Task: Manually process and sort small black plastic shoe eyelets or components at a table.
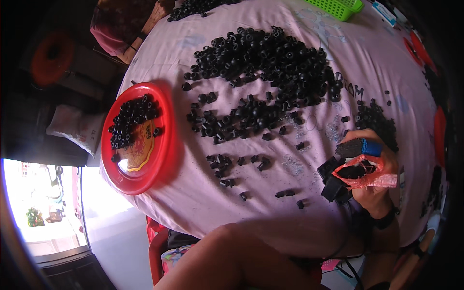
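My right hand is over the right side of the cloth-covered table, fingers curled. Around the fingers show a dark strip with a blue wrapped end and a torn pink-red wrapping with something black inside. Against them is a black blocky object; what exactly the fingers grip is hidden. My left hand is not seen. A large heap of small black ring-like parts covers the middle of the table, and loose black parts are scattered nearer me. Pale shavings speckle the cloth.
At the left, a red round tray holds many black rings. Another dark heap lies beyond my hand. A green basket stands far right, with red plates along the right edge. Another person's arm is far left.
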### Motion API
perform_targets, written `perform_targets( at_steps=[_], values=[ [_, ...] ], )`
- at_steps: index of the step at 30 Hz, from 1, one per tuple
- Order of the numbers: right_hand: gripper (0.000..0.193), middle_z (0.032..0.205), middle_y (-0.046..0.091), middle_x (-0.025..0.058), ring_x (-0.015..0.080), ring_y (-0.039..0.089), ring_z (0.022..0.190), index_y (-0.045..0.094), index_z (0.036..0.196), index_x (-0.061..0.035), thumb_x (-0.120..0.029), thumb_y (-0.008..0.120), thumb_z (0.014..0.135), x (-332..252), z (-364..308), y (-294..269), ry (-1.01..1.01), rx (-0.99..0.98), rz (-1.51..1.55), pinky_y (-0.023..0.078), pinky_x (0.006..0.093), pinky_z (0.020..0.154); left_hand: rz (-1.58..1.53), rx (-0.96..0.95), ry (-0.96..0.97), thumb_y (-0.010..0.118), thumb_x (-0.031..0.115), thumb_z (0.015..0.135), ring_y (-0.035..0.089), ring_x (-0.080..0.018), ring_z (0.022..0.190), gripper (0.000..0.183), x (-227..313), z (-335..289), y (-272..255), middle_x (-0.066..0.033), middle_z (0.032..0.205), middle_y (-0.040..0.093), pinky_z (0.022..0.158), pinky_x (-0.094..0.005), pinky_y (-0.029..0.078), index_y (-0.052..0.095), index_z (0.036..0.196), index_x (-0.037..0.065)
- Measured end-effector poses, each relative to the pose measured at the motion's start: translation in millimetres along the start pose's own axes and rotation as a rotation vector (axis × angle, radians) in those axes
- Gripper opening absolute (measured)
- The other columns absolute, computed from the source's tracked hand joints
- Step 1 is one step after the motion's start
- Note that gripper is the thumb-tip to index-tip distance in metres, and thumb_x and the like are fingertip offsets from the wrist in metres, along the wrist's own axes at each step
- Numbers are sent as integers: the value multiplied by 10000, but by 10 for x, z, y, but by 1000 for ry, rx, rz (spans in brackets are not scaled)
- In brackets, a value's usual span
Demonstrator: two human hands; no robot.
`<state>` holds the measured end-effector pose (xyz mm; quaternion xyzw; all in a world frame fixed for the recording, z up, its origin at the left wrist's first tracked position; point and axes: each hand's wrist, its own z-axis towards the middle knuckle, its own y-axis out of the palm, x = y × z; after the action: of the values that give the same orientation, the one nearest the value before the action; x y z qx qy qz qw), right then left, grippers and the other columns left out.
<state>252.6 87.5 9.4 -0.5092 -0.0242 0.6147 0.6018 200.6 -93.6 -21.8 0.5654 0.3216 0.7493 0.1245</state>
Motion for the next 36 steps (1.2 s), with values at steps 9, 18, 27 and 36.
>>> perform_targets(
  at_steps=[9,18,27,36],
  values=[
    [384,1013,666,167,247,680,827,629,944,50,-316,670,836,32,2,-15,-36,-9,24,549,318,715,-37,1,23,522,282,947,604,-235,850,329,-28,8,101,-87,940,674,808,-388,480,674,1081,22],
    [314,1023,677,161,260,698,824,626,1011,53,-75,710,736,44,-44,-131,34,123,-25,553,329,759,39,-58,43,519,286,950,605,-234,854,334,83,5,154,-88,944,674,811,-387,480,672,1090,24],
    [297,826,671,141,246,668,696,659,1005,24,18,664,708,-119,112,-117,31,134,-8,521,317,662,557,146,206,526,-17,789,616,-245,878,371,679,-610,-21,-127,979,610,803,-351,508,564,1157,-48],
    [428,864,661,125,258,682,743,674,1071,-2,-73,777,662,-386,84,-183,0,100,-46,534,334,653,400,613,89,524,215,1040,535,-42,684,316,1437,-1032,70,-5,808,589,601,-227,436,577,1251,-13]
  ],
)
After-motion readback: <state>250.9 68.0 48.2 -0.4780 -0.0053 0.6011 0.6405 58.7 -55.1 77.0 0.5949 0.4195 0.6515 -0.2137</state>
